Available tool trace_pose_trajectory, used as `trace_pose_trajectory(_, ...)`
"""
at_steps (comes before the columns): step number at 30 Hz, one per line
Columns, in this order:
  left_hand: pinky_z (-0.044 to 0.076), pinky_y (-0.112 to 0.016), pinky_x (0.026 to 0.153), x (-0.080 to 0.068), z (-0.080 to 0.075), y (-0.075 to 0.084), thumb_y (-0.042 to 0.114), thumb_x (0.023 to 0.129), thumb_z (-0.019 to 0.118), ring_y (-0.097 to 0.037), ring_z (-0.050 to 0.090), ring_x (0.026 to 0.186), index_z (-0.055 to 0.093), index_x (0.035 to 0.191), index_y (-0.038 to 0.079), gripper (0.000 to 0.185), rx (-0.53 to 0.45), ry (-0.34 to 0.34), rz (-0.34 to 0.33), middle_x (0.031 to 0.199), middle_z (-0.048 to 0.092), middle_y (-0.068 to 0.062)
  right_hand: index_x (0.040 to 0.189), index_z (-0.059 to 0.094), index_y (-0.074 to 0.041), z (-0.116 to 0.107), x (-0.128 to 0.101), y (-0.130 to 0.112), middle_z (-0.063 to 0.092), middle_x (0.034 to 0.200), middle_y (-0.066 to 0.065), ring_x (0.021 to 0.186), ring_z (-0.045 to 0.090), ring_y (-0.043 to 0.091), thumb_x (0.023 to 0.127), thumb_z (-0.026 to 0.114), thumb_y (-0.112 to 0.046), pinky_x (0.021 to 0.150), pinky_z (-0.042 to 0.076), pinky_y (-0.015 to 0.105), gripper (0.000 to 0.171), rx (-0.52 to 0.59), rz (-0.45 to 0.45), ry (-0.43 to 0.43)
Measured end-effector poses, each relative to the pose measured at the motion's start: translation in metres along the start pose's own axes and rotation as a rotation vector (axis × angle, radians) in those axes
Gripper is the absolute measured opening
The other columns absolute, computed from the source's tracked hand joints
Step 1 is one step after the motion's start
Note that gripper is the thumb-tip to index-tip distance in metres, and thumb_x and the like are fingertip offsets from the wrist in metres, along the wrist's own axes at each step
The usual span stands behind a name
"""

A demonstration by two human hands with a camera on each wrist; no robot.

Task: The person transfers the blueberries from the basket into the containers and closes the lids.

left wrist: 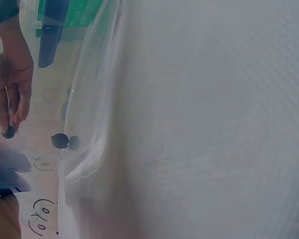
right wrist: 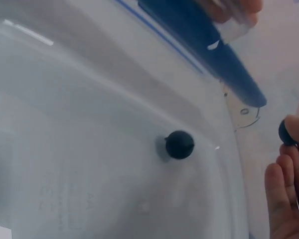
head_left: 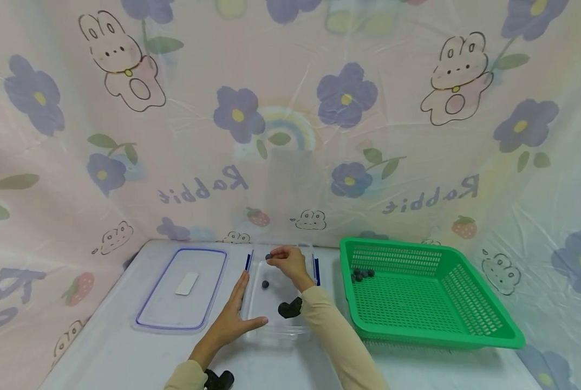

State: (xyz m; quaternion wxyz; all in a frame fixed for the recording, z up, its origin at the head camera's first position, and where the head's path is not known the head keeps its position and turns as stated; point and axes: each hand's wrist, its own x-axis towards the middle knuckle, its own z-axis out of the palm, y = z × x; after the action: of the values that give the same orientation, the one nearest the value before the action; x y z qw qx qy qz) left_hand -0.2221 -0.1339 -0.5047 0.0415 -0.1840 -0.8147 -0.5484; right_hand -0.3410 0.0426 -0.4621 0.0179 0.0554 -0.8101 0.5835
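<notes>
A pale-pink flower-printed curtain hangs behind; I see the right hand pinching a small round dark-blue berry over a clear rectangular plastic box, the left hand straight-fingered along its left side

Rabbit-print curtain behind white table

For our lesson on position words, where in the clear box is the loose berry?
In the head view, the loose berry lies left of centre in the clear box, right of the fingertips of the left hand.
</notes>
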Motion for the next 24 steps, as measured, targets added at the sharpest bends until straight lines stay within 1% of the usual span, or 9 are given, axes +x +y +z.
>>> trace_pose_trajectory(5, 0.024, -0.064, 0.106, 0.0006, 0.0008, -0.0006, 0.023, 0.076, 0.083, -0.039, 0.009, 0.144, 0.004, 0.156, 0.006, 0.113, 0.006, -0.005, -0.012, 0.162, 0.000, -0.012, 0.092, 0.073, -0.004, 0.0004, 0.0020, 0.0027, 0.069, 0.079, 0.001, 0.073, 0.064, 0.013, 0.076, 0.081, -0.005, 0.068, 0.053, 0.028, 0.018, -0.039, 0.025, -0.030)
trace_pose_trajectory(10, 0.023, -0.064, 0.106, 0.0001, 0.0014, -0.0002, 0.022, 0.076, 0.084, -0.039, 0.009, 0.144, 0.005, 0.156, 0.007, 0.114, -0.005, 0.002, -0.031, 0.162, 0.000, -0.011, 0.091, 0.073, -0.004, 0.0002, 0.0037, 0.0054, 0.068, 0.078, 0.000, 0.073, 0.062, 0.013, 0.076, 0.081, -0.005, 0.068, 0.052, 0.028, 0.018, -0.074, 0.054, -0.053)
trace_pose_trajectory(17, 0.021, -0.065, 0.106, -0.0002, 0.0025, -0.0005, 0.023, 0.075, 0.083, -0.039, 0.010, 0.144, 0.006, 0.156, 0.007, 0.113, -0.004, 0.006, -0.023, 0.162, 0.001, -0.011, 0.089, 0.073, -0.004, 0.0006, 0.0034, 0.0093, 0.068, 0.075, 0.000, 0.070, 0.061, 0.013, 0.075, 0.082, -0.005, 0.065, 0.051, 0.027, 0.017, -0.161, 0.073, -0.066)
trace_pose_trajectory(22, 0.020, -0.065, 0.107, -0.0001, 0.0014, -0.0015, 0.024, 0.076, 0.083, -0.038, 0.010, 0.144, 0.005, 0.156, 0.007, 0.113, 0.002, 0.006, -0.018, 0.162, 0.001, -0.011, 0.086, 0.073, -0.002, 0.0019, 0.0012, 0.0079, 0.067, 0.073, 0.001, 0.068, 0.059, 0.013, 0.074, 0.082, -0.002, 0.063, 0.050, 0.026, 0.016, -0.225, 0.088, -0.077)
trace_pose_trajectory(24, 0.019, -0.065, 0.107, -0.0002, 0.0008, -0.0017, 0.024, 0.075, 0.084, -0.037, 0.009, 0.144, 0.005, 0.156, 0.007, 0.114, 0.002, 0.007, -0.018, 0.162, 0.001, -0.011, 0.085, 0.072, -0.002, 0.0023, 0.0004, 0.0075, 0.066, 0.072, 0.001, 0.068, 0.058, 0.013, 0.073, 0.082, 0.000, 0.063, 0.049, 0.026, 0.015, -0.235, 0.101, -0.082)
